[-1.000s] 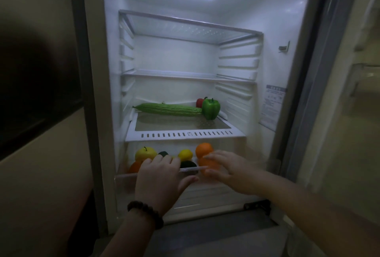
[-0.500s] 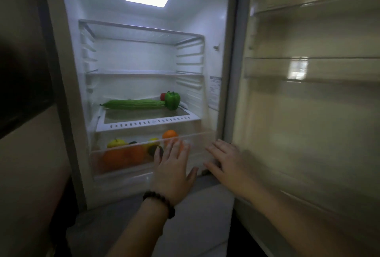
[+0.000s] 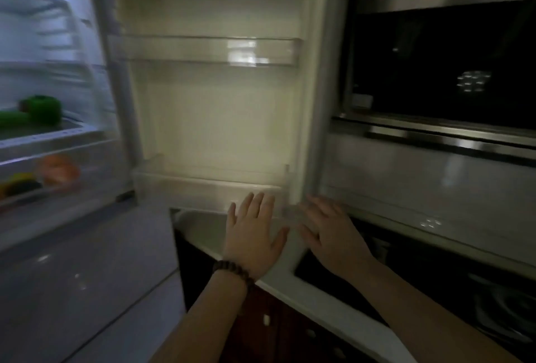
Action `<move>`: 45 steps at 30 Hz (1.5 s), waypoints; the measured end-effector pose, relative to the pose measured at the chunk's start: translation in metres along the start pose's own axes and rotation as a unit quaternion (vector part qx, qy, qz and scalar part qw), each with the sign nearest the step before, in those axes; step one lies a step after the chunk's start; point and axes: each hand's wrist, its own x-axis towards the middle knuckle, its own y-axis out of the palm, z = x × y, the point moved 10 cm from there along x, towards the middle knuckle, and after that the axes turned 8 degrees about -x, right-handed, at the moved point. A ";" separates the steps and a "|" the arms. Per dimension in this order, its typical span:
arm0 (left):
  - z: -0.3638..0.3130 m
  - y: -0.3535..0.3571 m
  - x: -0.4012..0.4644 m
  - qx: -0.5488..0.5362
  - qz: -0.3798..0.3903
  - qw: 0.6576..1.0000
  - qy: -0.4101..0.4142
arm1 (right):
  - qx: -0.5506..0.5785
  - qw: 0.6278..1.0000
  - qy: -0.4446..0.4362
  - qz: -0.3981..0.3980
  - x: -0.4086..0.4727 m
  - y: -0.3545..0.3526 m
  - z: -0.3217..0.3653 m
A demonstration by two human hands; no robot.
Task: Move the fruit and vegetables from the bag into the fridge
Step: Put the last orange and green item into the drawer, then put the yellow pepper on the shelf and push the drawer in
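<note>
The fridge stands open at the far left, its lit inside blurred. A green pepper (image 3: 46, 108) sits on the shelf (image 3: 58, 130) beside a long green vegetable (image 3: 11, 119). Below, an orange (image 3: 59, 169) and other fruit show through the clear drawer (image 3: 87, 177). The open fridge door (image 3: 214, 107) fills the middle, its racks holding nothing. My left hand (image 3: 252, 235), with a dark bead bracelet on the wrist, is spread flat in front of the door's lower bin (image 3: 203, 188). My right hand (image 3: 327, 232) is spread beside the door's edge. Both hands hold nothing. No bag is in view.
A white countertop (image 3: 290, 284) runs under my hands, with dark cabinets (image 3: 261, 333) below. A built-in oven (image 3: 441, 72) with a black glass front stands at the right above a pale backsplash (image 3: 420, 188). A cooktop burner (image 3: 504, 310) lies at the lower right. Grey floor (image 3: 72, 290) spreads at the left.
My view swung right, from the fridge interior to the open door and the oven. Both hands left the drawer front and moved right to the door's lower edge, staying open.
</note>
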 end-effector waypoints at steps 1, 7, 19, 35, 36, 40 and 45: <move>-0.026 0.010 -0.002 -0.015 0.009 1.000 0.018 | 0.001 1.000 0.024 -0.006 -0.021 -0.009 -0.020; -0.184 0.072 -0.025 -0.095 0.073 0.985 0.122 | -0.032 0.985 0.166 -0.023 -0.148 -0.050 -0.138; -0.483 0.184 -0.131 -0.180 0.223 0.899 0.332 | -0.081 0.875 0.475 -0.042 -0.451 -0.123 -0.296; -0.737 0.338 -0.178 -0.229 0.308 0.839 0.386 | -0.098 0.799 0.593 0.030 -0.637 -0.139 -0.495; -0.751 0.350 -0.174 -0.231 0.307 0.841 0.380 | -0.096 0.800 0.592 0.036 -0.641 -0.139 -0.512; -0.785 0.385 -0.158 -0.234 0.311 0.851 0.354 | -0.082 0.803 0.588 0.048 -0.651 -0.137 -0.559; -0.820 0.426 -0.164 -0.226 0.350 0.844 0.338 | -0.054 0.798 0.597 0.058 -0.675 -0.125 -0.609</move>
